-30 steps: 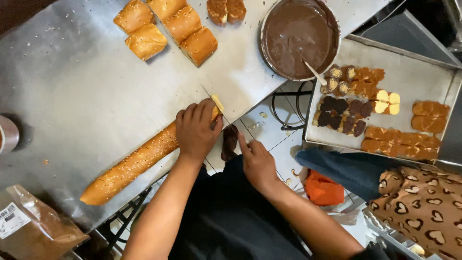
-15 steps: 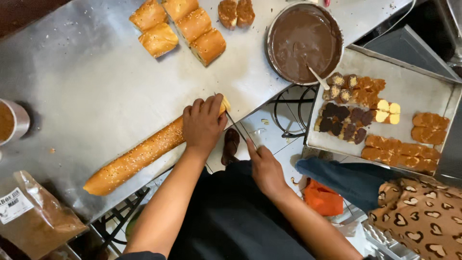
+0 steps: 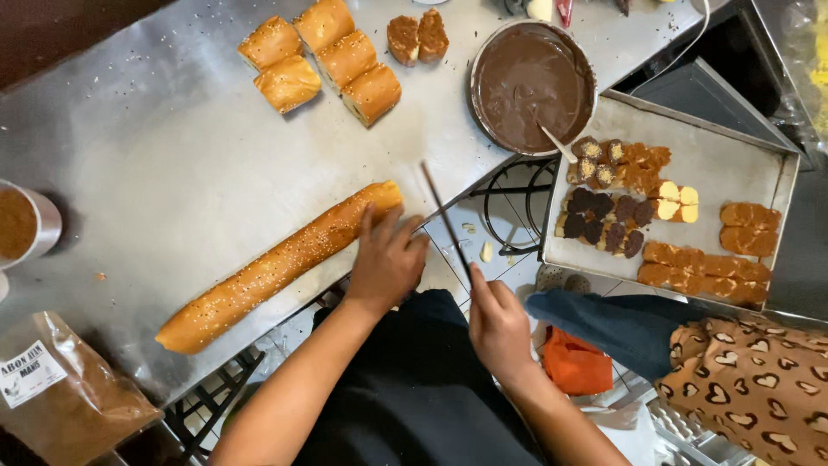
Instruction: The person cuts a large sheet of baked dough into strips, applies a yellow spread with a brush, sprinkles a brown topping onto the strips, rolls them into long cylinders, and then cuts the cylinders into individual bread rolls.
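The right hand [image 3: 498, 326] clenches a knife [image 3: 447, 220], handle hidden, while left hand [image 3: 388, 259] fingers spread on the loaf [image 3: 276, 267].

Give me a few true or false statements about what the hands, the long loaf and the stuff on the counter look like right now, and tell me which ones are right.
1. The left hand rests on the end of the long sesame loaf. True.
2. The right hand holds a knife whose blade is off the loaf. True.
3. The bowl of chocolate is empty. False: it is full of brown chocolate, with a utensil leaning in it.
4. The cut bread pieces sit on the metal tray. False: they lie on the steel counter; the tray holds small coated pieces.
5. The long loaf is sliced into many rounds. False: it lies in one long piece.
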